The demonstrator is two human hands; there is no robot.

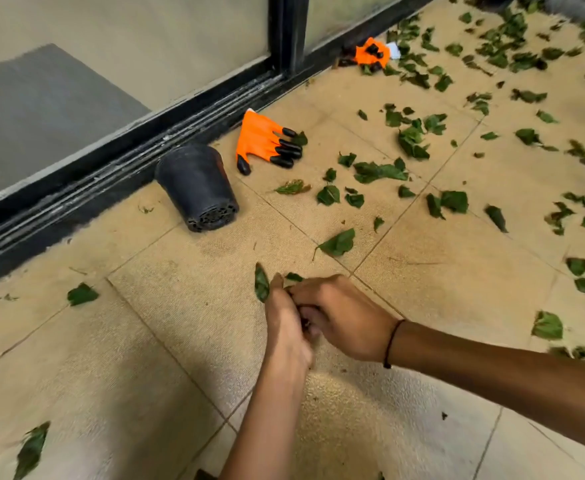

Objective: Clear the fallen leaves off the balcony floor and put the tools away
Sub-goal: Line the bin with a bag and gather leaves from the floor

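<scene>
Left hand (286,327) pinching a green leaf (261,284); right hand (343,317) curled against it, grip contents unclear; black pot (197,185) tipped beside orange glove (263,142)

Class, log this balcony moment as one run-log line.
left hand: holds leaves | right hand: meets left | pot: tipped over | floor: leaf-strewn

Bare floor tile (166,341) left of hands, open to reach. Ahead: tipped black pot (197,187) and orange glove (267,143) against door track (111,181). Right and far right: dense loose leaves (381,171). Second orange glove (372,51) farther along track.
</scene>
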